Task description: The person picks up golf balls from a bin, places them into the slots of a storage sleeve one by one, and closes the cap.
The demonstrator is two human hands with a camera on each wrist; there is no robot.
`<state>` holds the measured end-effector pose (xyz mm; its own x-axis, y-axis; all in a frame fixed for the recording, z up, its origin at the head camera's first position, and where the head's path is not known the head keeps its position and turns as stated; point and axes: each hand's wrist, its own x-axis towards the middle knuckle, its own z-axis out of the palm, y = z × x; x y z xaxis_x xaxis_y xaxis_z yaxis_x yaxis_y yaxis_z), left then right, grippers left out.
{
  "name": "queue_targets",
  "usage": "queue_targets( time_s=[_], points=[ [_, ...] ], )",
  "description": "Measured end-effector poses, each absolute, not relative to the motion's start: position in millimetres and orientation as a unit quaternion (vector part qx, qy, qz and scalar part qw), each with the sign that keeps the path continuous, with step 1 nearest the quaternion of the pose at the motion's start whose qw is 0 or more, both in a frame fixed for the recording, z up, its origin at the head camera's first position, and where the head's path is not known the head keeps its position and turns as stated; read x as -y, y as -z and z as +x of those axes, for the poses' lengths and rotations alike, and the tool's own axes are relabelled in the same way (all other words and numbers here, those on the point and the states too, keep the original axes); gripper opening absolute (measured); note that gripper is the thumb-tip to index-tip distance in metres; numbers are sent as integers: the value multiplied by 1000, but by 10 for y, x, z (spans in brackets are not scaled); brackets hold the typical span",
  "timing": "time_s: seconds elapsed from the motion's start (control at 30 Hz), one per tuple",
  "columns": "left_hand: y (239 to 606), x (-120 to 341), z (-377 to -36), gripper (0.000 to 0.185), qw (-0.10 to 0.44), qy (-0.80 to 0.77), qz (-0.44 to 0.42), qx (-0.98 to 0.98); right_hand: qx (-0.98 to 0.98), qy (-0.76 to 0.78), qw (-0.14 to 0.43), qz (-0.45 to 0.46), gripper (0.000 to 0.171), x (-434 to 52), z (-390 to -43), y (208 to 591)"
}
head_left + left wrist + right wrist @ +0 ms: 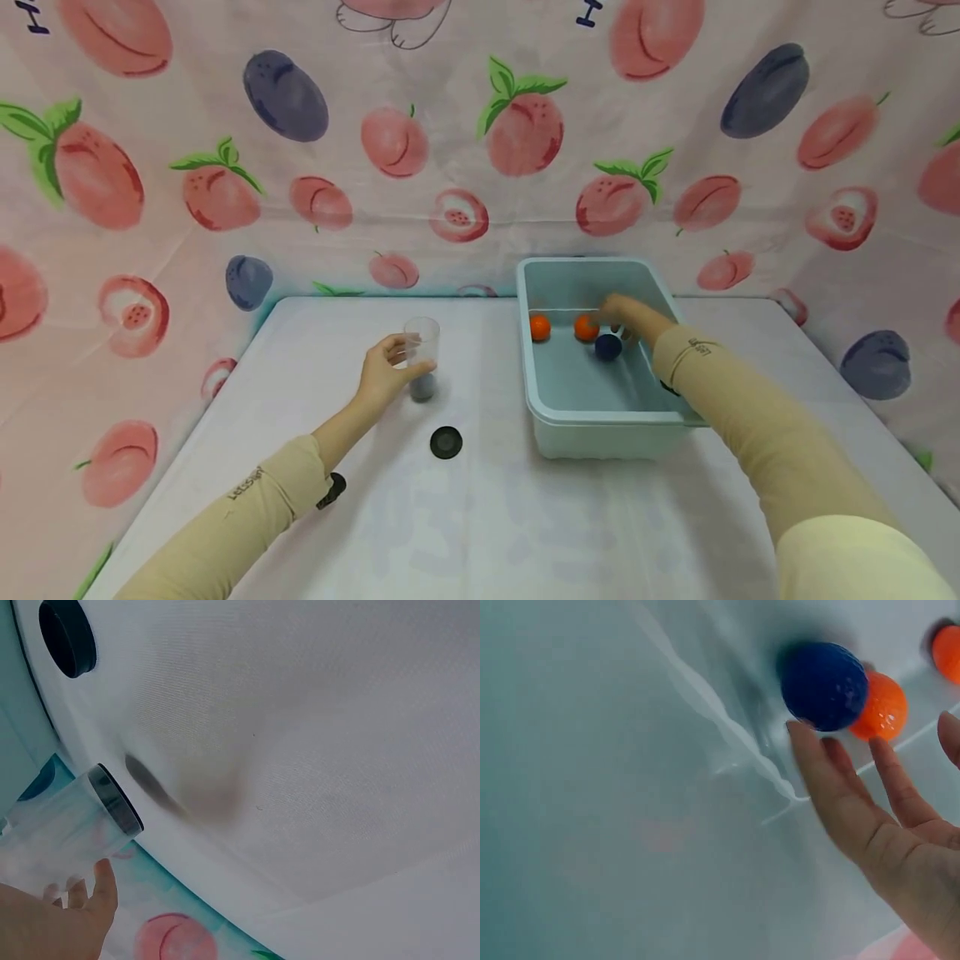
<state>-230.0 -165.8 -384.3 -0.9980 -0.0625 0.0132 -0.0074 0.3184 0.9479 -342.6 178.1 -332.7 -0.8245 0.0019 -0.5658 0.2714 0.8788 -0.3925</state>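
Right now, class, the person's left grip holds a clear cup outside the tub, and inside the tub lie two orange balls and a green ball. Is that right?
Not quite: the third ball is blue, not green, as the right wrist view shows. The left grip does hold a clear cup outside the tub, where two orange balls lie.

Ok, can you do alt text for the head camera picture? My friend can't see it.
A person's left hand holds a clear container while the right hand reaches into a pale blue bin with two orange balls and a navy ball. A black lid lies on the white table, with fruit-print cloth behind.
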Motion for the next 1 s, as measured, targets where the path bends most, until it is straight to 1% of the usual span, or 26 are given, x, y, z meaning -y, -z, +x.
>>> queue_targets(
  time_s=[0.13,0.17,0.27,0.37,0.4,0.47,0.53,0.7,0.83,1.0],
  points=[
    [3840,1644,-2296,50,20,580,9,814,-933,206,280,89,58,-1803,-3484,3454],
    [3840,1642,-2295,50,20,580,6,815,-932,209,282,91,61,-1849,-3562,3536],
    [3831,1633,-2292,51,24,579,-4,815,-930,206,286,100,68,-1865,-3603,3594],
    [3812,1619,-2283,50,25,578,-6,815,-931,200,285,112,66,-1844,-3589,3598],
    [3804,1614,-2279,50,24,579,-6,815,-933,194,281,113,64,-1803,-3524,3550],
    [3791,1602,-2269,50,20,581,-4,814,-935,187,279,113,62,-1791,-3500,3559],
    [3781,1587,-2259,50,15,582,-5,813,-938,187,266,121,60,-1778,-3490,3593],
    [3777,1558,-2244,51,10,578,-10,816,-942,189,254,110,62,-1816,-3533,3683],
    [3789,1558,-2247,52,11,575,-10,818,-939,200,264,90,65,-1890,-3660,3785],
    [3792,1553,-2246,52,11,572,-11,820,-933,225,266,89,60,-1884,-3682,3745]
  ],
)
